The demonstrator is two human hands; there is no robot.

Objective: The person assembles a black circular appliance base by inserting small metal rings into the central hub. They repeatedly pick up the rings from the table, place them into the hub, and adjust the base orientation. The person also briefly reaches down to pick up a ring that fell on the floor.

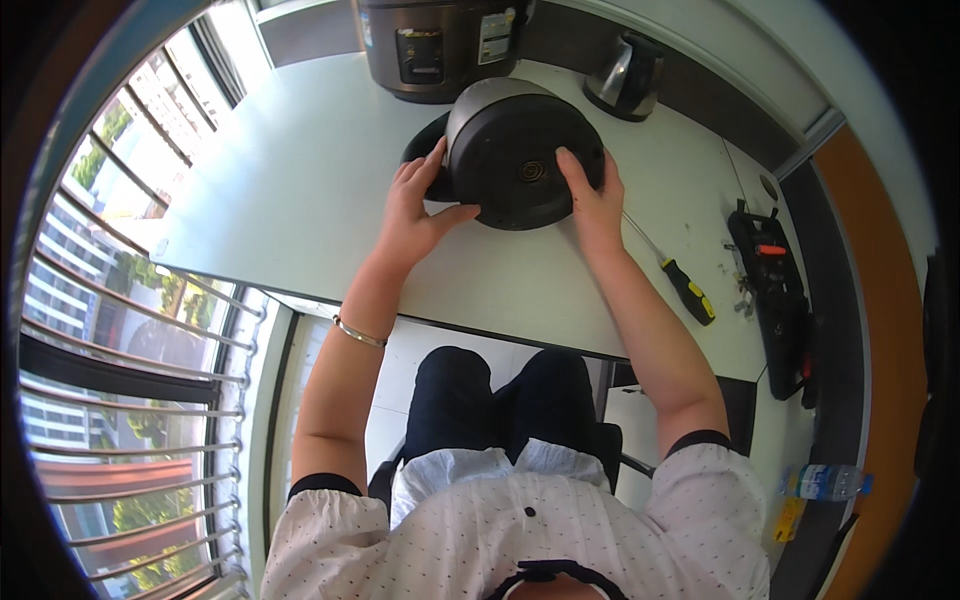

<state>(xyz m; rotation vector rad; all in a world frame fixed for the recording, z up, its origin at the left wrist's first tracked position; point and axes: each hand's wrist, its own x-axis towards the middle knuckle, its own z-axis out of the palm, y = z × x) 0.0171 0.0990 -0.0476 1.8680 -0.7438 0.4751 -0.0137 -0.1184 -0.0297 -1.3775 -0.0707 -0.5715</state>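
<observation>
An electric kettle [525, 160] with a steel body and black base is tipped over the white table, its underside turned toward me. A round connector shows near the middle of that base. On the kettle's left, by its black handle, my left hand [422, 208] grips it, thumb on the base's lower rim. My right hand [594, 195] holds the right edge, its thumb pressed on the underside. Below and right of that hand lies a yellow-and-black screwdriver [688, 292], its shaft pointing toward the kettle.
A dark electric cooker [440, 45] stands at the back, with a second steel-and-black kettle [628, 78] to its right. A black tool case [770, 300] lies at the right, small metal pieces [743, 285] beside it. Farther down are a plastic bottle [828, 483] and, at left, barred windows [130, 400].
</observation>
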